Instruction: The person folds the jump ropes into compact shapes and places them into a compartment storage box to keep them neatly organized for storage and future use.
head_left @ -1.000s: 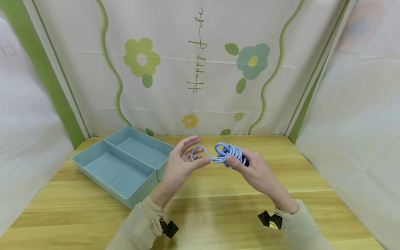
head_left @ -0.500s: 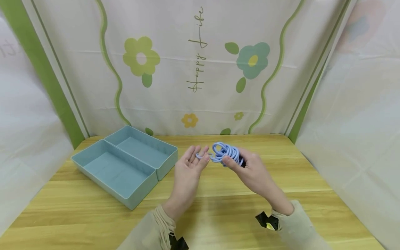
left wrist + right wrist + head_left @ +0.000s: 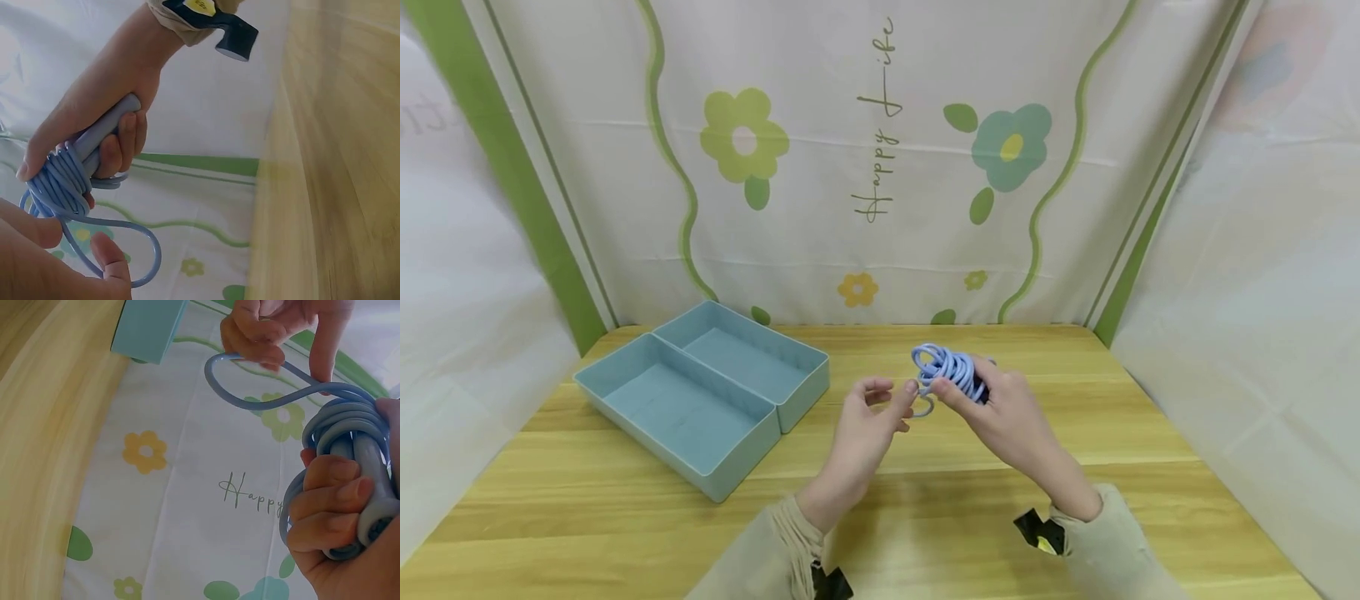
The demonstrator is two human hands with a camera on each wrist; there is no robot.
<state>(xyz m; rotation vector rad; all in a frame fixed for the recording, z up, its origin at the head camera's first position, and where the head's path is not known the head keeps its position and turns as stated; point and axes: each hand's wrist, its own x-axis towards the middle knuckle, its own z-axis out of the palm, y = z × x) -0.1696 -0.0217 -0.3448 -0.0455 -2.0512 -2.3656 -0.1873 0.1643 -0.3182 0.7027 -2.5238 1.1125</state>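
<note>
My right hand grips a light-blue jump rope above the table. Its cord is wound in several turns around the two handles, which lie side by side within the curled fingers in the right wrist view. A loose loop of cord sticks out from the wound bundle. To the left, close to the bundle, my left hand holds this loop, with the thumb and curled fingers at the cord. Its fingertips partly hide the loop in the head view. The rope's free end cannot be made out.
Two blue-grey trays stand side by side at the left of the wooden table, a larger front tray and a rear tray. A flower-printed curtain hangs behind the table, with white sheets at both sides.
My left hand has moved right, up to the wound bundle, and no longer covers the rear tray's corner. The loop has swung from left of the bundle to just below it. My right hand stays nearly still.
</note>
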